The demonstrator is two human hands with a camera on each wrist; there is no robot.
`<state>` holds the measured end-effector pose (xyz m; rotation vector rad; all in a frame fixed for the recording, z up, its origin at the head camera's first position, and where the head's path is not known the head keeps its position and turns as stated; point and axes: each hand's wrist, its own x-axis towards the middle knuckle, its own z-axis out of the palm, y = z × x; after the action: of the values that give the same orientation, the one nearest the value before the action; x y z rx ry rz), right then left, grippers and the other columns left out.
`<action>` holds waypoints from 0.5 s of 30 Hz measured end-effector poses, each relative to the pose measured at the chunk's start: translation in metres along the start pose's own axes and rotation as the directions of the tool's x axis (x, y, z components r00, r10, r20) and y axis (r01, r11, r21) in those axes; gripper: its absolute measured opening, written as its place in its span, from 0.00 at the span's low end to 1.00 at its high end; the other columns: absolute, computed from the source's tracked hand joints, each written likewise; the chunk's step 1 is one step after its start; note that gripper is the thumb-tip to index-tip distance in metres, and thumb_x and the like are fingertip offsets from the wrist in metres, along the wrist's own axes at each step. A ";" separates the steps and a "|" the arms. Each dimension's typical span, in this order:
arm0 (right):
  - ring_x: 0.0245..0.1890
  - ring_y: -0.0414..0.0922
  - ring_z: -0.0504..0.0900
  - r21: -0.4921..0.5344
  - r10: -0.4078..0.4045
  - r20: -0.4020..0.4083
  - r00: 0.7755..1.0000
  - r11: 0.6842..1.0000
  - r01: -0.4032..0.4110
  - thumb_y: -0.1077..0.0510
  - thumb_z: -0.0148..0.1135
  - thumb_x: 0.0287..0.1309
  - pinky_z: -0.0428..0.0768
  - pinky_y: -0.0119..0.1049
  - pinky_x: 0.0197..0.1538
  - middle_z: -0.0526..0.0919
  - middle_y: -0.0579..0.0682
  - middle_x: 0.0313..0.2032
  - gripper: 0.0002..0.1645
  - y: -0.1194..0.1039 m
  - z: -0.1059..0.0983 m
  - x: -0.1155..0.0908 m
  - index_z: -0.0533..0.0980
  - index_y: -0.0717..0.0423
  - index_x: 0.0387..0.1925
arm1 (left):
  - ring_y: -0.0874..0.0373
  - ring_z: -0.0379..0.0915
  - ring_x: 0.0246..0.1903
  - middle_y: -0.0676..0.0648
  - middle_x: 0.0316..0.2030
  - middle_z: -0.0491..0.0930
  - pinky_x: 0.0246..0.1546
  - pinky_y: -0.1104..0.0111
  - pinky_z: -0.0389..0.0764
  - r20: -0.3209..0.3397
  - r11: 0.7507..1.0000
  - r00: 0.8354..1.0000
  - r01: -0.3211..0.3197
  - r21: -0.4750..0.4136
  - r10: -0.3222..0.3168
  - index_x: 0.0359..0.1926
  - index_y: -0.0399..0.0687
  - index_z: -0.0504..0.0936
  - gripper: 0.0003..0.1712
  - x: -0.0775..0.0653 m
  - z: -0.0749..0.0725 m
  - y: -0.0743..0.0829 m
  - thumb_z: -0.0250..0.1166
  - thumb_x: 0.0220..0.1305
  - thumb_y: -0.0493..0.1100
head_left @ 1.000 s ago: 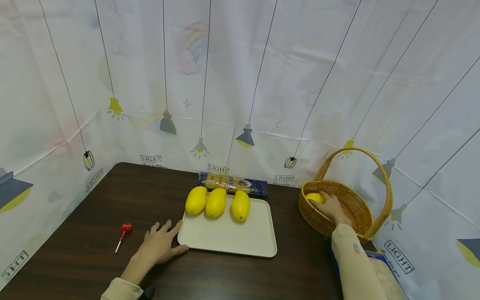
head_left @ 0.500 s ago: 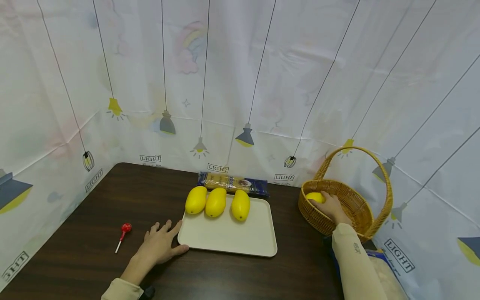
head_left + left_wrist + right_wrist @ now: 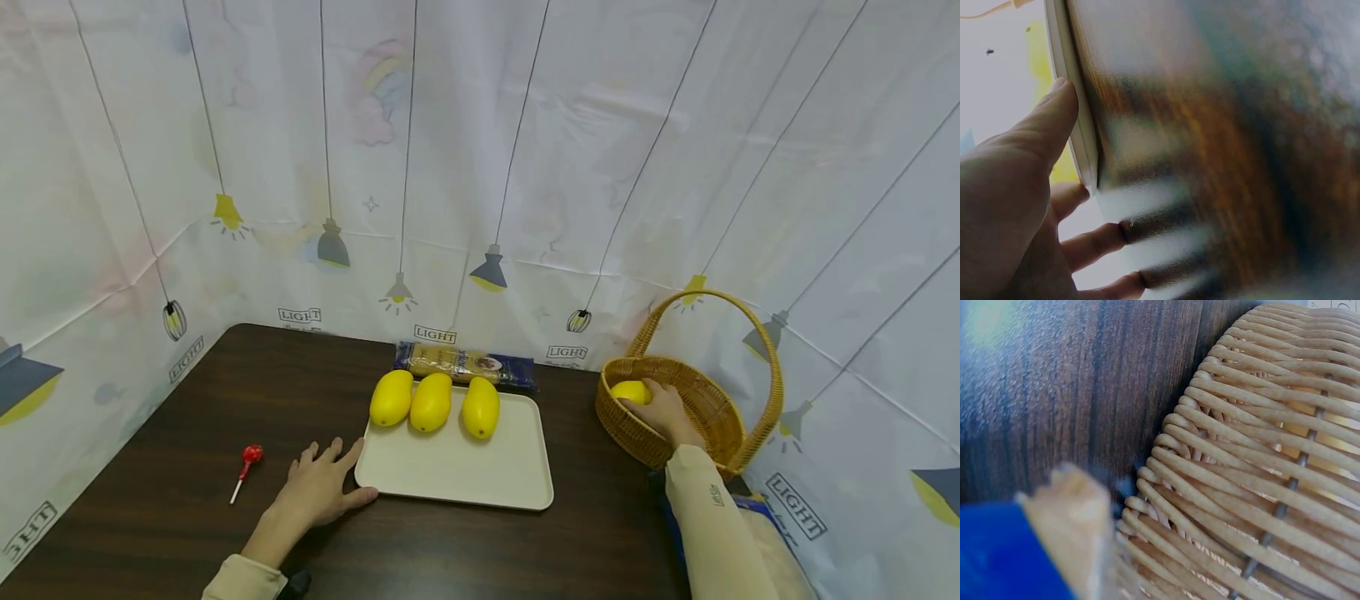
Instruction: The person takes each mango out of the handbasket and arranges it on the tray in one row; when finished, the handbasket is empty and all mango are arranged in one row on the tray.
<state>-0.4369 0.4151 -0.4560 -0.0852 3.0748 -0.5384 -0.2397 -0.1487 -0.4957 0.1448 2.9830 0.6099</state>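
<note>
In the head view, a cream tray [image 3: 465, 473] bears three yellow mangoes [image 3: 481, 408] along its far side. My left hand [image 3: 315, 490] touches the tray's near left corner, fingers spread and thumb by the front edge; the left wrist view shows the thumb [image 3: 1054, 119] against the rim. At the right, my right hand [image 3: 663, 414] reaches into a wicker basket [image 3: 708, 398] and holds another yellow mango [image 3: 628, 392], partly covered by the hand. The right wrist view shows only the basket's woven side [image 3: 1241, 444], with yellow behind the gaps; the hand is hidden there.
A pack of pasta [image 3: 465, 367] lies behind the tray. Left of my left hand is a red lollipop [image 3: 247, 465]. A blue-edged bag [image 3: 772, 537] lies under the right sleeve, in front of the basket. The basket's tall handle [image 3: 772, 367] arches above. A printed curtain [image 3: 465, 167] backs the table.
The view has shifted very slightly. Both hands, the mangoes, the tray and the basket stay in the same places.
</note>
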 end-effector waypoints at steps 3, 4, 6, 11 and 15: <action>0.64 0.71 0.61 -0.011 0.003 -0.004 1.000 1.000 -0.003 0.28 0.54 0.64 0.68 0.67 0.63 0.59 0.78 0.68 0.59 0.001 -0.002 -0.002 0.52 0.69 0.76 | 0.18 0.53 0.69 0.28 0.72 0.63 0.63 0.26 0.59 0.001 1.000 1.000 -0.001 0.000 0.001 0.76 0.50 0.62 0.53 0.000 0.000 0.000 0.64 0.58 0.73; 0.65 0.71 0.60 -0.015 0.004 -0.004 1.000 1.000 -0.004 0.27 0.54 0.64 0.68 0.67 0.64 0.59 0.78 0.68 0.60 0.002 -0.003 -0.002 0.52 0.69 0.76 | 0.18 0.53 0.69 0.28 0.72 0.63 0.63 0.26 0.59 0.003 1.000 1.000 -0.002 -0.001 0.002 0.76 0.50 0.62 0.53 0.000 0.000 0.000 0.63 0.58 0.73; 0.66 0.71 0.60 -0.012 0.009 -0.005 1.000 1.000 -0.009 0.26 0.53 0.63 0.67 0.68 0.66 0.58 0.78 0.68 0.61 0.003 -0.004 -0.003 0.52 0.69 0.76 | 0.18 0.53 0.69 0.28 0.72 0.63 0.63 0.26 0.59 0.006 1.000 1.000 -0.003 0.000 0.003 0.76 0.50 0.62 0.54 0.000 0.000 0.000 0.63 0.58 0.74; 0.67 0.73 0.58 0.015 0.015 -0.009 1.000 1.000 -0.015 0.24 0.53 0.62 0.67 0.69 0.66 0.54 0.79 0.70 0.63 0.003 -0.010 -0.006 0.50 0.68 0.77 | 0.18 0.53 0.69 0.28 0.72 0.62 0.63 0.26 0.59 0.013 1.000 1.000 0.000 0.004 0.000 0.77 0.50 0.62 0.53 0.000 0.001 -0.001 0.63 0.59 0.73; 0.67 0.74 0.58 0.027 -0.004 -0.038 0.999 1.000 0.005 0.25 0.55 0.62 0.68 0.69 0.64 0.53 0.80 0.70 0.63 -0.001 -0.018 -0.008 0.51 0.68 0.77 | 0.17 0.53 0.69 0.28 0.72 0.62 0.63 0.26 0.59 0.014 1.000 1.000 -0.002 0.007 0.002 0.77 0.49 0.62 0.53 0.000 0.001 0.000 0.63 0.59 0.73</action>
<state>-0.4292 0.4207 -0.4388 -0.0822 3.1041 -0.5888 -0.2398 -0.1488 -0.4966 0.1518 2.9722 0.5967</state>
